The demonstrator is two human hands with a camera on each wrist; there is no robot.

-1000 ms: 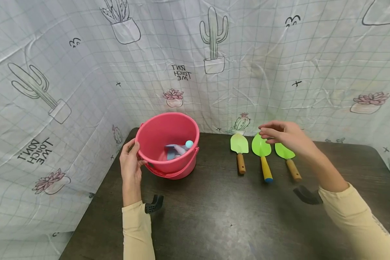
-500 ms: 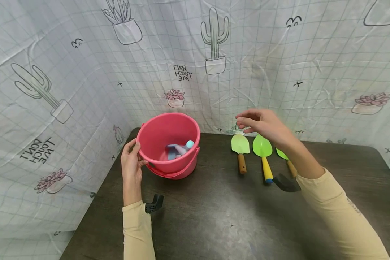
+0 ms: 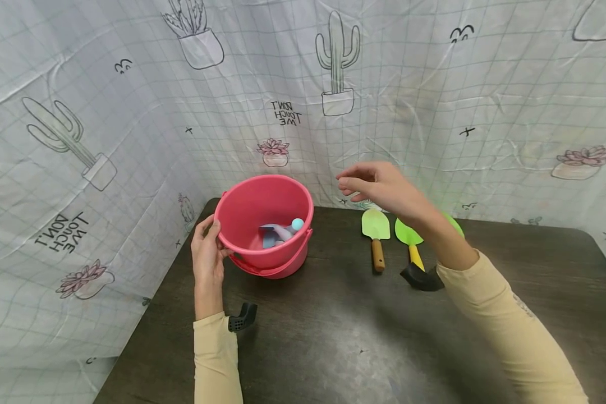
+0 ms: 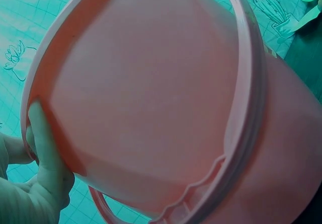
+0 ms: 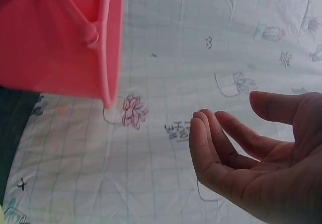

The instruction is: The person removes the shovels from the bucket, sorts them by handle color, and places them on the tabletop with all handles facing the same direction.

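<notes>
A pink bucket (image 3: 270,259) stands at the back left of the dark table, its mouth facing me. My left hand (image 3: 207,252) grips the bucket's left rim, with the thumb (image 4: 43,133) over the inside wall. Inside lie grey-blue and pale purple pieces (image 3: 278,232), their kind unclear, and a small turquoise ball (image 3: 297,224). My right hand (image 3: 379,182) hangs in the air right of the bucket, fingers loosely bent and holding nothing. Below it is a green trowel (image 3: 376,225) with a wooden handle. A yellow-handled trowel (image 3: 407,231) and a third green trowel (image 3: 454,223) are partly hidden by my right arm.
A white cactus-print cloth (image 3: 409,101) hangs behind and to the left of the dark table (image 3: 323,325). The bucket's pink handle (image 3: 262,274) hangs down at its front. Black camera mounts (image 3: 242,317) stick out from both wrists.
My right hand has moved left and slightly up, from over the middle and right trowels toward the bucket. The left hand keeps its grip on the rim. The bucket stays in place.
</notes>
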